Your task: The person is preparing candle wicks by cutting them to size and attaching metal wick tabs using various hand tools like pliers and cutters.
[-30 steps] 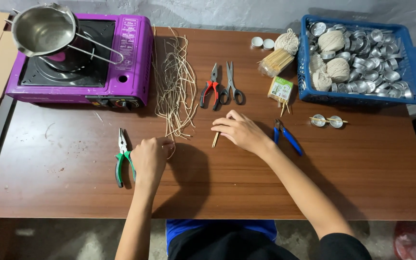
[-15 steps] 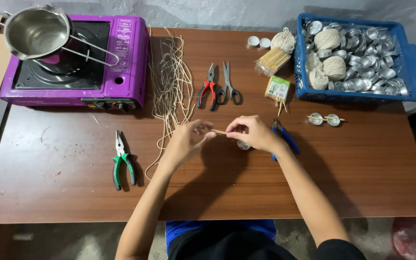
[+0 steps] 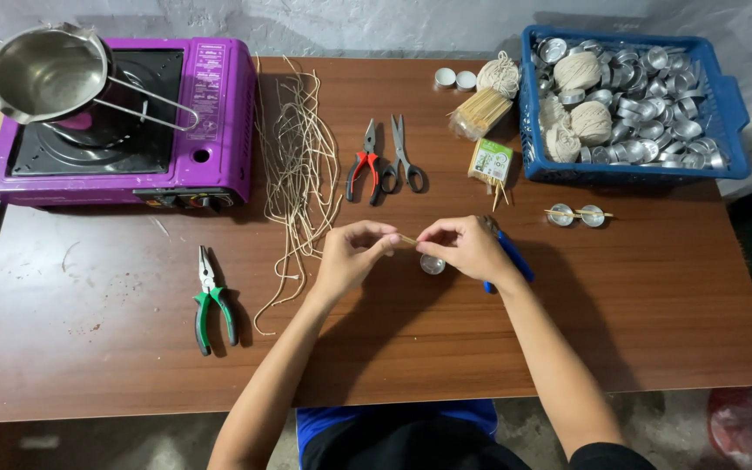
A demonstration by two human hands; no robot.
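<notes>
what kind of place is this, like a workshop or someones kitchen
Most likely a small home craft bench, perhaps for candle making, not a kitchen: a brown wooden table carries a purple portable stove with a metal pouring pot, a blue crate of small metal cups, cut lengths of string and pliers.

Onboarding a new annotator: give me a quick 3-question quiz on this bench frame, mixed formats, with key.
1. True or false: the green-handled pliers are in the left hand.
2. What lies on the table just under the right hand? A) a small metal cup B) a ball of twine C) scissors
3. Fill in: both hands pinch a thin ____ between their fingertips.

Key
1. False: the pliers lie on the table, apart from the hand.
2. A.
3. Stick, a thin pale one; its make cannot be told.
</notes>
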